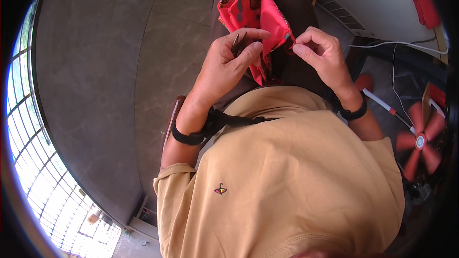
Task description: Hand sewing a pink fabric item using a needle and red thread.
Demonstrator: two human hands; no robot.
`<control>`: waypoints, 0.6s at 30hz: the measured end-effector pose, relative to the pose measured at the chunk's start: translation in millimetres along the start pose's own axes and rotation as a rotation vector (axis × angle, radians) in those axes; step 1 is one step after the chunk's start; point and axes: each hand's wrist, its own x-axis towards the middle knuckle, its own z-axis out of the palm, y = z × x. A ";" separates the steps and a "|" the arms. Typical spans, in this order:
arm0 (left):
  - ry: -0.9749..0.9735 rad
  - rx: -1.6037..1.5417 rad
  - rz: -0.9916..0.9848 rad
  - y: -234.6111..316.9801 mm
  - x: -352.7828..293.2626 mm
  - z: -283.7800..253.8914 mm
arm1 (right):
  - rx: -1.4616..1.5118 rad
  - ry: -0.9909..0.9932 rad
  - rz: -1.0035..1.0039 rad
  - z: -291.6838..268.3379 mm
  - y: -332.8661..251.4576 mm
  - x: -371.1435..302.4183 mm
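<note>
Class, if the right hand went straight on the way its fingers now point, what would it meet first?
Probably the red cloth, at the edge nearest the right hand, which seems to pinch a red strand there; the exact depth is unclear.

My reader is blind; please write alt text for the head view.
Red patterned fabric lies over someone's dark trousers; the right hand pinches at its corner, while the left hand holds a dark object beside it. A red-bladed fan stands at right.

The view looks from the head steeply down, close above the shirt (296, 177), toward the left hand (233, 62) and right hand (326, 56).
</note>
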 end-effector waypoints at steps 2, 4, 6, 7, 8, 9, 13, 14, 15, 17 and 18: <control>-0.007 -0.017 -0.025 2.2 2.6 -1.6 | 0.252 -0.101 0.166 -8.1 4.0 -2.9; -0.033 -0.071 -0.021 4.5 6.8 -0.2 | 0.480 -0.180 0.304 -13.1 7.9 -5.8; -0.156 -0.015 -0.140 5.8 12.0 5.6 | 0.689 -0.248 0.404 -15.7 11.1 -8.6; -0.215 0.009 -0.163 5.7 14.8 9.8 | 0.718 -0.253 0.430 -16.1 12.0 -10.2; -0.241 -0.035 -0.215 4.7 18.1 16.7 | 0.747 -0.260 0.449 -16.1 12.8 -11.9; -0.242 -0.024 -0.206 3.6 22.5 22.2 | 0.776 -0.265 0.462 -16.2 13.3 -13.8; -0.208 -0.027 -0.137 -0.3 40.5 39.2 | 0.750 -0.262 0.493 -16.0 13.7 -20.1; -0.200 -0.035 -0.111 -0.4 44.9 41.5 | 0.741 -0.267 0.497 -16.0 13.5 -20.9; -0.191 -0.043 -0.085 -0.6 47.5 43.4 | 0.740 -0.272 0.492 -16.2 13.7 -21.9; -0.193 -0.031 -0.112 -0.1 49.2 45.8 | 0.728 -0.264 0.498 -17.0 13.4 -23.5; -0.192 -0.021 -0.118 0.0 49.6 46.4 | 0.727 -0.255 0.495 -17.5 13.4 -24.0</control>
